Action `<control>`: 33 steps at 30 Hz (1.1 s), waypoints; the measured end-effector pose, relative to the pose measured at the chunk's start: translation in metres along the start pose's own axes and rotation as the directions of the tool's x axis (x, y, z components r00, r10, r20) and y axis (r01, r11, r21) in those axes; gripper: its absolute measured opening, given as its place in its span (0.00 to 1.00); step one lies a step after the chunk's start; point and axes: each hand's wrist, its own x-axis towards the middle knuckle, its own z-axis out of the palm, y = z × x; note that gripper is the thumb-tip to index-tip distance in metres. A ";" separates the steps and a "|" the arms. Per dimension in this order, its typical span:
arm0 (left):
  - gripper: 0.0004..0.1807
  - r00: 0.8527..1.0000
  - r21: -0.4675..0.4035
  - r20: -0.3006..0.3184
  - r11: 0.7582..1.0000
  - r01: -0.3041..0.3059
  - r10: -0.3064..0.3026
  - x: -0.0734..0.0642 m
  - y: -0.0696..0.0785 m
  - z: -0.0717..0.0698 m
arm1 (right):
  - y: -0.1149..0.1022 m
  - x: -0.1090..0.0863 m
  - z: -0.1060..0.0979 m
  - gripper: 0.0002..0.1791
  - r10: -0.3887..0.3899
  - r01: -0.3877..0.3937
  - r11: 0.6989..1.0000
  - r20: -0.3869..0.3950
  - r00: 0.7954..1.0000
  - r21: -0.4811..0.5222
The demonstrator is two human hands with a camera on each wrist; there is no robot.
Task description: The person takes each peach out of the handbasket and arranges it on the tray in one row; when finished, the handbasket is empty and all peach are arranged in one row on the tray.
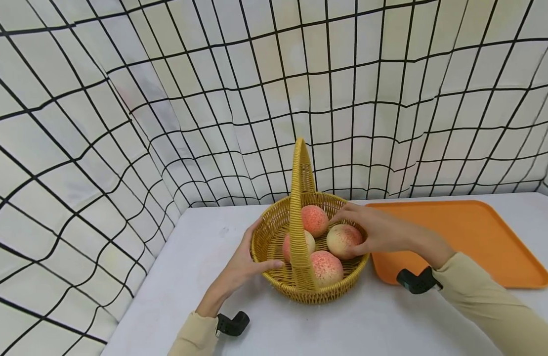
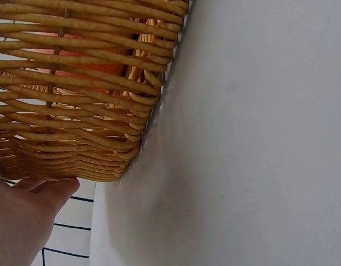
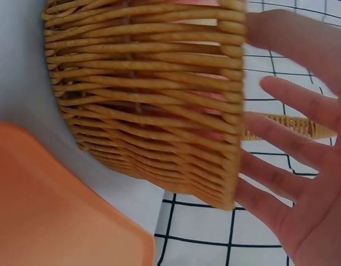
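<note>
A yellow wicker basket (image 1: 274, 282) with a tall arched handle stands on the table, several pink-and-cream peaches inside. My left hand (image 1: 239, 269) holds its left rim, thumb over the edge and fingers along the outer wall. Over the right rim reaches my right hand (image 1: 380, 230), its fingers spread around the rightmost peach (image 1: 342, 241). The thumb lies at that peach's near side and a fingertip by its far side. In the right wrist view, the fingers (image 3: 298, 105) look fairly straight, partly hidden behind the basket wall (image 3: 153, 100). Firm contact with the peach cannot be told.
An orange tray (image 1: 456, 237) lies flat to the right of the basket, behind my right forearm. White cloth (image 1: 345, 326) covers the table. White walls with a black grid (image 1: 345, 99) stand at the back and left. Each wrist carries a black device (image 1: 232, 324).
</note>
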 end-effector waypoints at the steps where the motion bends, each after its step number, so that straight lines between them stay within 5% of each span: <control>1: 0.64 1.000 0.003 0.000 1.000 0.003 -0.003 0.000 0.000 0.000 | 0.001 0.001 0.002 0.31 -0.013 0.013 1.000 0.015 1.000 -0.003; 7: 0.64 1.000 0.029 0.003 0.999 0.024 -0.024 0.002 -0.001 0.000 | 0.008 0.009 0.012 0.29 -0.070 0.071 0.996 0.021 0.997 -0.054; 17: 0.63 1.000 0.024 0.015 0.999 0.025 -0.026 0.004 -0.004 -0.001 | 0.010 0.020 0.027 0.27 -0.037 0.035 0.999 -0.061 0.997 -0.029; 33: 0.63 1.000 0.012 0.013 1.000 0.026 -0.026 0.006 -0.006 0.000 | 0.001 0.019 0.022 0.32 -0.021 0.023 0.992 0.015 1.000 -0.127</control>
